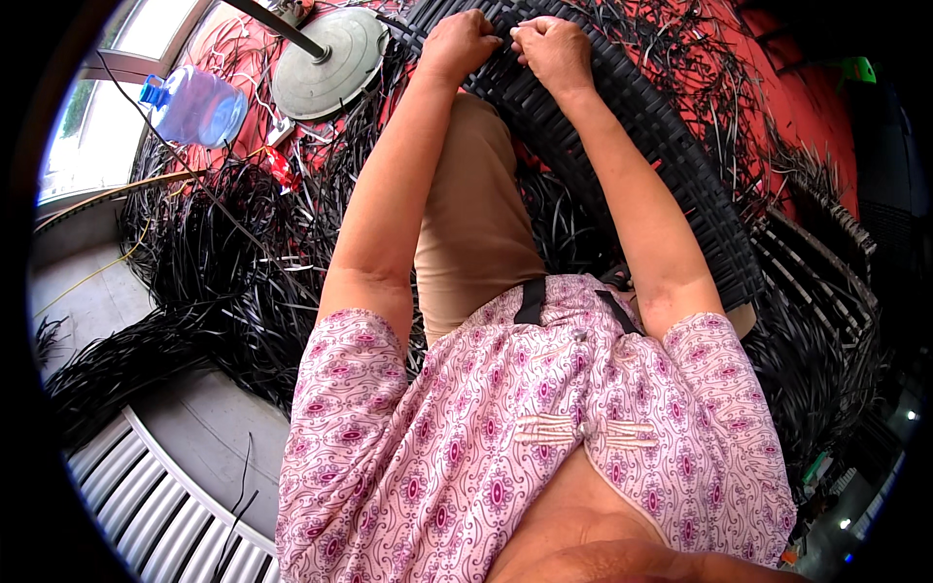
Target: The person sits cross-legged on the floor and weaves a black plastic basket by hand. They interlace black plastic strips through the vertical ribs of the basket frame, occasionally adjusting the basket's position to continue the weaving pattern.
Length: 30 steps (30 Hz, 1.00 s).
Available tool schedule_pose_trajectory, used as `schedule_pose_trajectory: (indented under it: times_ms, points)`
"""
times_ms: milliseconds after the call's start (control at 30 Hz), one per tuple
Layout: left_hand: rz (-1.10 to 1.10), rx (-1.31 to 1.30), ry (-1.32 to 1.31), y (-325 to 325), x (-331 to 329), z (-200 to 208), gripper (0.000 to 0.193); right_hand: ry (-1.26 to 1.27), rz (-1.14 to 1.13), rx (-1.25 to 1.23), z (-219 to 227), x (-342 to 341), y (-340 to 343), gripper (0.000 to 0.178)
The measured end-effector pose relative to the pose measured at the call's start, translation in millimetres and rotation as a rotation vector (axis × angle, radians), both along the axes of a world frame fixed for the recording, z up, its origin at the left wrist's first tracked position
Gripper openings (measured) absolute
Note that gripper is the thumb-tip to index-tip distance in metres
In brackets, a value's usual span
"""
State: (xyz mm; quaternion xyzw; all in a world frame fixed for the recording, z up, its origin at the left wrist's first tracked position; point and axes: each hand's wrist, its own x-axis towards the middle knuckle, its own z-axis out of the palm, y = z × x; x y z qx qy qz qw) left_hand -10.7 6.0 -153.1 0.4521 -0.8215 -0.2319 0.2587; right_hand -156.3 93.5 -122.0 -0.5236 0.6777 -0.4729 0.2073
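Observation:
A black woven wicker piece made of flat strips lies across my lap, curving from the top of the view down to the right. Over its far end my left hand is closed, thumb against bent fingers. Close by on the right, my right hand pinches with its fingertips, pointing toward the left hand. A small gap separates the two hands. Whatever is between the fingers cannot be made out against the black weave. My brown-trousered leg is under the left side of the piece.
Loose black strips heap on the left and scatter over the red floor. A round grey stand base with a pole and a blue water jug stand at upper left. A white slatted piece lies lower left.

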Motion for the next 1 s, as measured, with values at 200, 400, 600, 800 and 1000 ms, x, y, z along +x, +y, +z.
schedule_pose_trajectory:
  times_ms: [200, 400, 600, 800, 1000]
  points:
    - [-0.026, -0.137, -0.043, 1.0, -0.3, 4.0, 0.028, 0.204, -0.047, 0.056, -13.4, -2.8, -8.4, 0.024]
    - [0.032, -0.033, -0.050, 7.6, -4.2, 5.2, 0.026, 0.309, -0.035, 0.226, -0.9, 0.2, -6.9, 0.025]
    - [-0.010, -0.013, -0.069, 9.7, -4.2, 12.6, 0.029, 0.498, -0.072, 0.364, 12.5, 11.7, -10.7, 0.029]
    - [-0.120, 0.181, 0.126, -8.6, -0.5, -11.1, 0.031, 0.551, -0.050, 0.340, 9.1, 15.5, -16.1, 0.028]
    - [-0.023, 0.581, 0.383, -7.0, 2.5, -5.5, 0.026, 0.622, -0.071, 0.241, 0.7, 20.9, -12.7, 0.021]
